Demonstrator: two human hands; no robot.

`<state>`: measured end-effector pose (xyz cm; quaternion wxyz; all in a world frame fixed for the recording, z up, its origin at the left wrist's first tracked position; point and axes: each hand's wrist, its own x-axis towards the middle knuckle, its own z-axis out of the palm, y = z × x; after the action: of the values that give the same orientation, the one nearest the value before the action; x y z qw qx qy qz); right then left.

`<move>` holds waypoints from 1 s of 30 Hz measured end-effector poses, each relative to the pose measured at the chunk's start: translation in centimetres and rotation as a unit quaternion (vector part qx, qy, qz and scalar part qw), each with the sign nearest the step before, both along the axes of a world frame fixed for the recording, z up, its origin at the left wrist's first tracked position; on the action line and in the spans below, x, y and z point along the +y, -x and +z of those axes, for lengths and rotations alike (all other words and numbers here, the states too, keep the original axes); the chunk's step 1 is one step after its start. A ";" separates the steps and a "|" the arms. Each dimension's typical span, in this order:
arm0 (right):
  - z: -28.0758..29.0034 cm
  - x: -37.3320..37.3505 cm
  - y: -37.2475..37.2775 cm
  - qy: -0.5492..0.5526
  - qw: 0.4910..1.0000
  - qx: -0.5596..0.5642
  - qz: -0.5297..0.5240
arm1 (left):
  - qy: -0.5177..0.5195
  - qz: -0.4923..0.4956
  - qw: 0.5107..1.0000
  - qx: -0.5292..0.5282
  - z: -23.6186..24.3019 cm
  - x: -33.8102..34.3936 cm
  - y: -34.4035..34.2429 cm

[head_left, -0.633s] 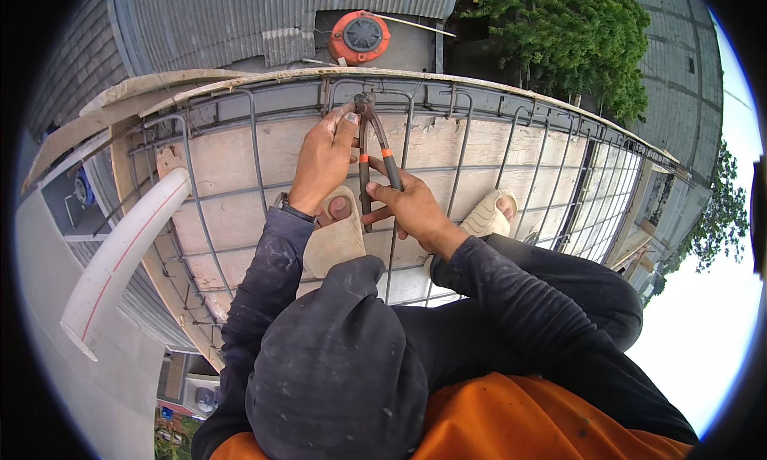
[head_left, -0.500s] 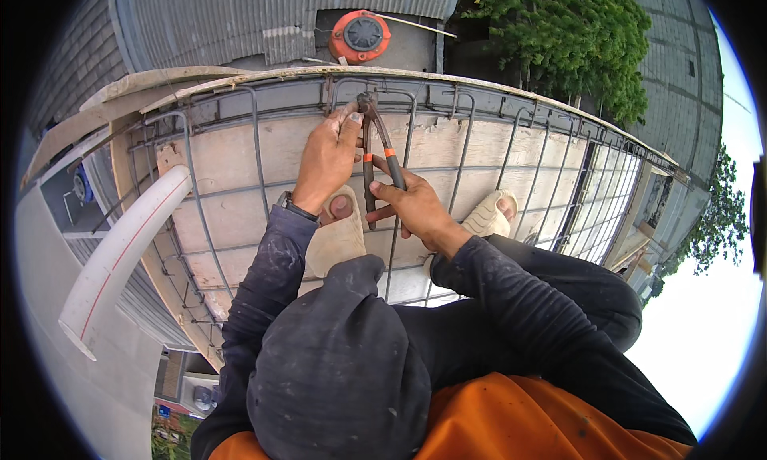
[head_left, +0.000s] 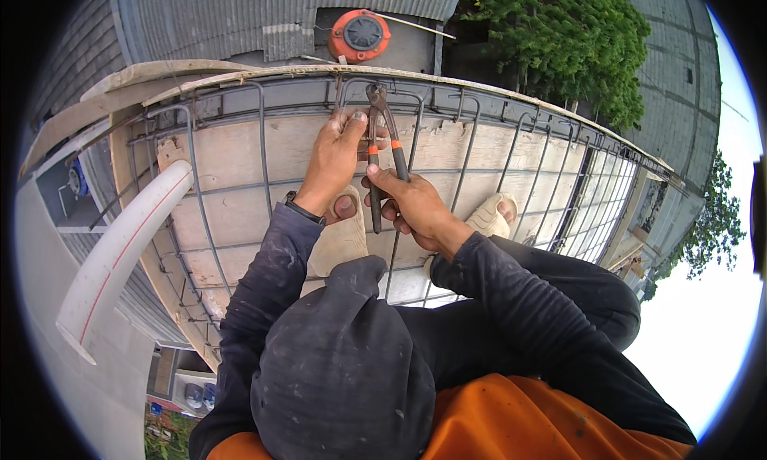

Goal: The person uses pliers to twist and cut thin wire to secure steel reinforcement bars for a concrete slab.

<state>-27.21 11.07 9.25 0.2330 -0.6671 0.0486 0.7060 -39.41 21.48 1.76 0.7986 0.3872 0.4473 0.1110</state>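
My right hand (head_left: 417, 207) is wrapped round the dark handles of a pair of end-cutting nippers (head_left: 377, 101) with orange bands. The handles stand apart, and the rusty jaws point away from me, over the top bars at the far edge of the rebar cage (head_left: 264, 152). Just left of the jaws, my left hand (head_left: 331, 155) has thumb and fingers pinched together beside an upright rusty bar. What lies in that pinch is too small to make out.
My sandalled feet (head_left: 339, 240) are among the bars, over plywood boards (head_left: 232, 148). A white pipe (head_left: 124, 256) slants up at the left. Plywood edging (head_left: 447, 78) borders the far side. Beyond are an orange tank (head_left: 361, 37), corrugated roofing (head_left: 216, 21) and a tree (head_left: 567, 53).
The nippers have shifted slightly right and away from me, their jaws now farther from my left fingertips. My left hand stays pinched in nearly the same place.
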 end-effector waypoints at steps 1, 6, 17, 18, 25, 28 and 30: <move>0.0 0.1 0.2 -0.011 0.999 0.035 -0.028 | 0.042 0.008 0.999 -0.025 -0.3 -0.1 0.2; -0.5 0.4 2.0 -0.087 0.937 0.252 -0.225 | 0.294 0.050 0.935 -0.192 0.8 0.5 -0.1; 2.9 1.0 4.7 -0.001 0.988 0.024 -0.151 | 0.105 -0.059 0.993 0.006 0.0 1.1 -0.7; 3.2 1.1 5.4 -0.002 0.990 0.004 -0.142 | 0.058 -0.085 0.995 0.010 -0.3 1.3 -0.7; 2.4 1.5 8.5 -0.042 0.977 -0.071 -0.195 | 0.048 -0.137 0.989 0.028 1.1 2.5 -0.1; 1.9 1.1 8.5 -0.066 0.970 0.001 -0.233 | 0.114 -0.074 0.991 -0.018 1.0 2.8 1.0; 1.7 1.2 8.4 -0.070 0.959 0.070 -0.267 | 0.186 -0.064 0.977 -0.082 0.1 3.4 1.5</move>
<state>-35.63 12.23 10.95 0.4548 -0.5609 0.1915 0.6647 -40.95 24.84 1.86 0.8961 0.2491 0.3673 0.0062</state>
